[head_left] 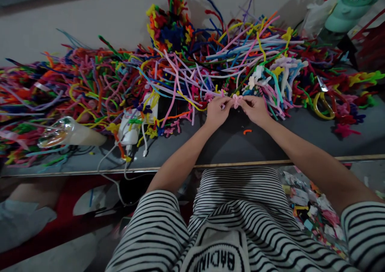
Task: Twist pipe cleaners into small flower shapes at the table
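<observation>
Between my two hands is a small pink pipe-cleaner flower with looped petals. My left hand pinches its left side, fingers closed. On the opposite side my right hand grips it between thumb and fingertips. Both hands are just above the dark table, at the front of a heap of pipe cleaners in many colours. A short orange pipe-cleaner piece lies on the table below my hands. White and pink finished-looking flowers rest behind my right hand.
Yellow-handled scissors lie to the right. At the left are a tipped clear plastic cup and a white charger with cables hanging over the table edge. A green container stands at the back right. Scraps litter the floor.
</observation>
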`<state>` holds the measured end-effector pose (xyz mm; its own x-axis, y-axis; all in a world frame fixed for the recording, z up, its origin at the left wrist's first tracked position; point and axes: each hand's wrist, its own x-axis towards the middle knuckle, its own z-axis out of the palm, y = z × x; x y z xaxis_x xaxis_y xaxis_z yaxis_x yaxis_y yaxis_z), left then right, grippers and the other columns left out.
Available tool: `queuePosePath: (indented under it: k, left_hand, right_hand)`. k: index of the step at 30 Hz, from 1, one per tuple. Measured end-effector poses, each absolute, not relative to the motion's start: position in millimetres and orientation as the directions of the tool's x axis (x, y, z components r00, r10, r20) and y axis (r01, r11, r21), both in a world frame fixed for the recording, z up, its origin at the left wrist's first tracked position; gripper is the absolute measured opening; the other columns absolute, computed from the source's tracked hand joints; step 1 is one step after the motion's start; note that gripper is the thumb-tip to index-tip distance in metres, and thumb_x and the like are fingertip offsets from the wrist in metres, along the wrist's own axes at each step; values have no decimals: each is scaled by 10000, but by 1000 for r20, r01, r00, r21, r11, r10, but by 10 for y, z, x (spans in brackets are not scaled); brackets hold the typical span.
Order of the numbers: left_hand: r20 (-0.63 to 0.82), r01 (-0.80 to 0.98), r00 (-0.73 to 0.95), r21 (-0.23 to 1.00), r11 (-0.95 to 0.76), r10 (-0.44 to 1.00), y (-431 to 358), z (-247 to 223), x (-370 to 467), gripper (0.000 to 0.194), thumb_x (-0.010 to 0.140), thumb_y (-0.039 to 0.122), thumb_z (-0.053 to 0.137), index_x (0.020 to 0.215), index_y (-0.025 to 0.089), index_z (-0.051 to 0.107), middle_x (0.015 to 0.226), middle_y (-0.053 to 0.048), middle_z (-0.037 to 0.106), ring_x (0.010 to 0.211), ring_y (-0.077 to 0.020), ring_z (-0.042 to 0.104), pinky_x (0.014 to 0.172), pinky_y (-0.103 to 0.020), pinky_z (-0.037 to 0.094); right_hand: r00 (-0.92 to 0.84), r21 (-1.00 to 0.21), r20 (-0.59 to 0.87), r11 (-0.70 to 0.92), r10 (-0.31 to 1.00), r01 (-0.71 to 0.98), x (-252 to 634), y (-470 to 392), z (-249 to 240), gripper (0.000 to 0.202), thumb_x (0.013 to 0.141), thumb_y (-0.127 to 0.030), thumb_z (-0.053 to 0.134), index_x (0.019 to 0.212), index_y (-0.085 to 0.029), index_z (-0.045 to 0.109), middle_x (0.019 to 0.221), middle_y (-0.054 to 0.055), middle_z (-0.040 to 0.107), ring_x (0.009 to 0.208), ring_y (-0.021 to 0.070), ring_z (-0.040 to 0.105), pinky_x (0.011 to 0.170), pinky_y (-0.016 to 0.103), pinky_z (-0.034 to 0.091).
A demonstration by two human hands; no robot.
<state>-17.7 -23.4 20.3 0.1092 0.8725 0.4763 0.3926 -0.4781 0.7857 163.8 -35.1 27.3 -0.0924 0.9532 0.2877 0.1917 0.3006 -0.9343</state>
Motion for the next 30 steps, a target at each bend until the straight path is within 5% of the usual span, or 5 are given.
queuePosePath:
  k: [5, 10, 15, 23, 30]
  left_hand:
    - [484, 467, 118, 744, -479, 867, -324, 233, -114, 186, 913, 307, 729, 760, 211, 774, 710, -29, 710, 733, -170, 616, 748, -294, 490]
    - [344, 443, 163, 812, -380, 925, -302, 144, -114, 332, 1039, 385, 544, 892, 183, 763, 801, -31, 764, 751, -159, 679, 770, -281, 535]
    - [684, 554, 295, 447, -703, 667, -126, 102, -310, 359, 1076, 293, 467, 1363, 222, 671, 1151, -92, 788, 1112, -223, 690, 1045, -411, 527]
    - [772, 548, 415, 210, -810, 481, -42, 83, -407, 267, 1064, 332, 545, 1153, 220, 770, 985, -65, 805, 998, -194, 715, 947, -375, 576]
    - [640, 553, 641, -1, -833, 424, -32, 219, -545, 288, 1087, 275, 466, 1182, 253, 737, 1124, -66, 788, 1162, -196, 687, 1008, -360, 557]
  right_hand:
    - [-69, -922, 334, 341, 940, 182, 1619, -360, 218, 387, 910, -545, 708, 762, -188, 693, 726, 29, 654, 650, 143, 550, 633, 302, 405]
    - [-145, -955, 253, 271, 956, 120, 1667, -286, 178, 526, 854, -708, 702, 746, -196, 651, 623, 3, 578, 539, 122, 479, 526, 288, 363]
    - [-273, -989, 117, 137, 955, 54, 1739, -203, 153, 639, 765, -843, 700, 717, -216, 587, 494, -40, 456, 438, 100, 372, 435, 270, 233]
    - [-393, -994, 92, 108, 915, 16, 1762, -253, 258, 636, 768, -807, 738, 694, -186, 622, 499, -65, 376, 461, 68, 285, 462, 265, 154]
    - [-479, -996, 70, 84, 875, 7, 1783, -264, 306, 630, 732, -791, 781, 688, -185, 613, 510, -69, 405, 469, 63, 309, 476, 269, 183]
